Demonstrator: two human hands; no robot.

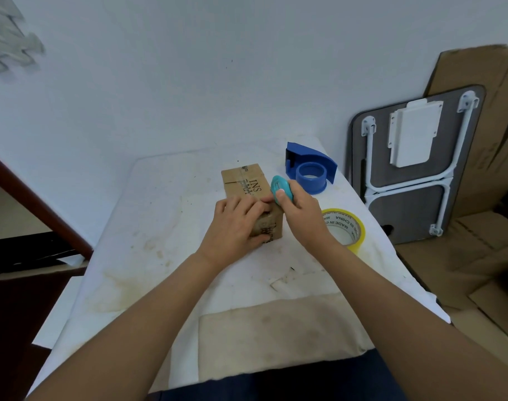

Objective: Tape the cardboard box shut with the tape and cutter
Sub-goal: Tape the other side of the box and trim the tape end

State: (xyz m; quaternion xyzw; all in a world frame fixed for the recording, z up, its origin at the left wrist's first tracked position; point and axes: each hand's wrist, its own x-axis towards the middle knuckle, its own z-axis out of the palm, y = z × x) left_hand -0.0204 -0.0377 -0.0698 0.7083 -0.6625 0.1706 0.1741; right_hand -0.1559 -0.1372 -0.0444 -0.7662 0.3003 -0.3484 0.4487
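Observation:
A small brown cardboard box (pixel 245 182) with black print lies on the white table (pixel 160 221), its long side pointing away from me. My left hand (pixel 236 224) presses flat on the box's near end, fingers over the top edge. My right hand (pixel 300 215) grips a small teal cutter (pixel 281 189) and holds it against the box's right top edge, beside my left fingertips. A yellow tape roll (pixel 346 227) lies flat on the table just right of my right wrist, partly hidden by it.
A blue tape dispenser (pixel 310 166) stands behind the box at the table's far right. A folded grey table (pixel 414 166) and flattened cardboard sheets (pixel 484 244) lean and lie to the right. Dark wooden furniture (pixel 30 204) is at the left.

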